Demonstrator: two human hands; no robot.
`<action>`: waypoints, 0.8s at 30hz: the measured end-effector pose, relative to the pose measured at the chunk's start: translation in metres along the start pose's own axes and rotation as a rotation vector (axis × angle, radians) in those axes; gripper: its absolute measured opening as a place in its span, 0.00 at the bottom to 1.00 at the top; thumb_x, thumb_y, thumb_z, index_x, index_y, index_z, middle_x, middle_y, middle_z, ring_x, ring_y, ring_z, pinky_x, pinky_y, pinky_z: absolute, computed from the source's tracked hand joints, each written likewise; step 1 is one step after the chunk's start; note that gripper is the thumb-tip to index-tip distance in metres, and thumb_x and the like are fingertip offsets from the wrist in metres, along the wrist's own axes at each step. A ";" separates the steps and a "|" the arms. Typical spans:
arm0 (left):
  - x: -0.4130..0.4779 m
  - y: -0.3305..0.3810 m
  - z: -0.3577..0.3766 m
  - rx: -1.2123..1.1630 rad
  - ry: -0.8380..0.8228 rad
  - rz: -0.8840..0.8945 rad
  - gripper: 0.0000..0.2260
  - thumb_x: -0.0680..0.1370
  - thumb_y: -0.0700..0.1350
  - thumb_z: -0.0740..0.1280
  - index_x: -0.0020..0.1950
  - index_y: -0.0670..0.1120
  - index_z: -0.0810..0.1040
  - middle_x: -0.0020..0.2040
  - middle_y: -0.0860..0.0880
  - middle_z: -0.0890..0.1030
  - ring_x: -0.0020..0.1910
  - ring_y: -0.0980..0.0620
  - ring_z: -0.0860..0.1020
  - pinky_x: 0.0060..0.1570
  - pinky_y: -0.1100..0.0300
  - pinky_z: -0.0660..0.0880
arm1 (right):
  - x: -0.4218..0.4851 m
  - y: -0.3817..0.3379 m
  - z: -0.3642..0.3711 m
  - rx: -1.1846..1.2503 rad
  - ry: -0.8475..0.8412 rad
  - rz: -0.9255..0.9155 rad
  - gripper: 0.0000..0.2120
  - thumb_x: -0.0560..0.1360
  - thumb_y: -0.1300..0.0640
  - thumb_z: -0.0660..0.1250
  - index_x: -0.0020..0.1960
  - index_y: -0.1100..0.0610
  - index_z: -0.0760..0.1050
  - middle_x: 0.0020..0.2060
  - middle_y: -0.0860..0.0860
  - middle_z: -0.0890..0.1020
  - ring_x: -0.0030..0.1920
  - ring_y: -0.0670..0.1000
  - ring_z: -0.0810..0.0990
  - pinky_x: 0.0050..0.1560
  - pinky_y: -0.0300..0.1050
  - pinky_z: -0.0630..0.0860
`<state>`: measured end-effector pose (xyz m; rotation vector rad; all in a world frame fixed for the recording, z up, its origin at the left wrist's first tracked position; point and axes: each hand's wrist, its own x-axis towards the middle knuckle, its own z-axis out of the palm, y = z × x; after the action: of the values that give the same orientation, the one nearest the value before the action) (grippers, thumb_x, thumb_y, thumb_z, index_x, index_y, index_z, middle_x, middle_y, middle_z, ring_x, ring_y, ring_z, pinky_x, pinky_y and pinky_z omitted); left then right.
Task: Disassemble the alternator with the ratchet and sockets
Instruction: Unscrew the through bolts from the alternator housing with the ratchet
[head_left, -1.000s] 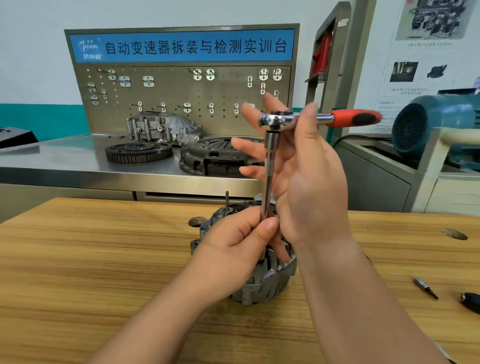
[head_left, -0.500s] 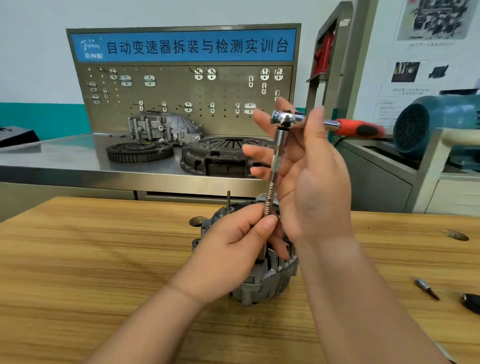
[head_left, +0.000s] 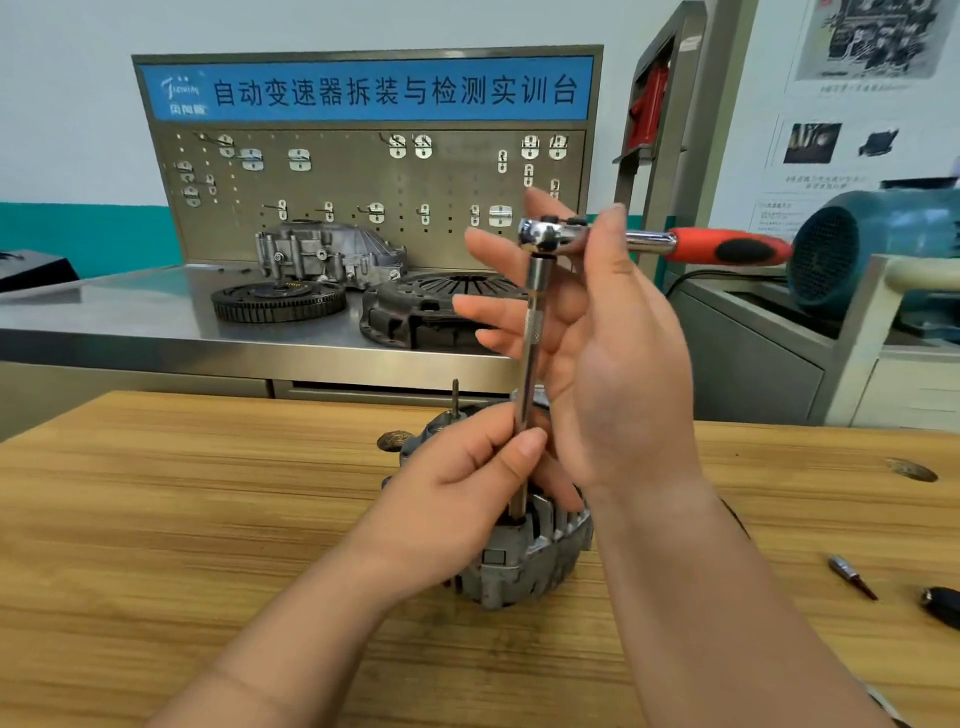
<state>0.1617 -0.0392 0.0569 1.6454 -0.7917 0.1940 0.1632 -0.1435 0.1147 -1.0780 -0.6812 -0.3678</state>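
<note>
A grey finned alternator (head_left: 524, 561) stands on the wooden table (head_left: 156, 519), largely hidden behind my hands. A long chrome extension bar (head_left: 531, 364) rises from its top to the ratchet head (head_left: 543, 234); the ratchet's red-and-black handle (head_left: 727, 248) points right. My left hand (head_left: 457, 499) pinches the lower part of the bar between thumb and fingers. My right hand (head_left: 597, 353) is at the ratchet head, thumb over the chrome neck, its other fingers spread straight behind the bar. A thin stud (head_left: 455, 397) sticks up from the alternator's far side.
A small bit (head_left: 852, 576) and a black object (head_left: 943, 608) lie at the table's right. Behind stands a steel bench (head_left: 130, 312) with a gear ring (head_left: 278, 301), clutch plate (head_left: 436, 306), a housing (head_left: 327, 254) and pegboard. A teal motor (head_left: 872, 249) sits at right.
The ratchet handle has swung a little, its tip dropping slightly, and the bar has tilted slightly. My left hand keeps its pinch on the bar.
</note>
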 end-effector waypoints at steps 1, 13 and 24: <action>0.001 0.000 0.000 0.024 0.003 0.001 0.11 0.78 0.43 0.57 0.45 0.42 0.77 0.39 0.50 0.82 0.42 0.54 0.80 0.50 0.58 0.76 | 0.000 0.000 0.001 -0.025 -0.001 -0.027 0.15 0.80 0.47 0.55 0.61 0.49 0.75 0.51 0.52 0.85 0.43 0.51 0.84 0.42 0.41 0.79; 0.001 0.001 0.001 0.058 0.014 -0.021 0.13 0.78 0.47 0.56 0.46 0.42 0.77 0.37 0.49 0.83 0.43 0.43 0.80 0.51 0.47 0.75 | 0.001 -0.004 -0.002 0.029 -0.008 -0.014 0.16 0.82 0.49 0.53 0.60 0.54 0.74 0.51 0.53 0.85 0.43 0.52 0.85 0.48 0.42 0.79; 0.001 -0.004 -0.002 0.166 0.033 0.014 0.13 0.78 0.50 0.59 0.42 0.44 0.78 0.37 0.52 0.83 0.40 0.34 0.77 0.46 0.39 0.74 | 0.002 -0.004 0.000 -0.178 -0.093 -0.283 0.14 0.79 0.56 0.61 0.62 0.43 0.75 0.61 0.43 0.79 0.57 0.51 0.81 0.56 0.43 0.76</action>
<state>0.1659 -0.0373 0.0546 1.7884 -0.7785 0.3026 0.1621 -0.1451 0.1191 -1.1752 -0.9005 -0.6339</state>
